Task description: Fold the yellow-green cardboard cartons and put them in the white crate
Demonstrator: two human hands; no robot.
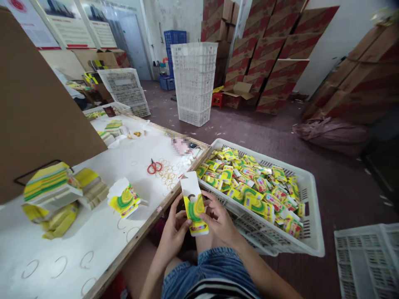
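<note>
Over my lap, both hands hold one yellow, green and white carton, upright with its white flap at the top. My left hand grips its left edge, and my right hand grips the right edge. To the right, a white plastic crate holds a heap of small yellow cartons. On the white table at the left lie a few more cartons, bundled stacks of flat cartons, red-handled scissors and many rubber bands.
A tall stack of white crates stands on the floor ahead. Cardboard boxes are piled behind it. A brown cardboard sheet rises at the table's left. Another white crate sits at the lower right.
</note>
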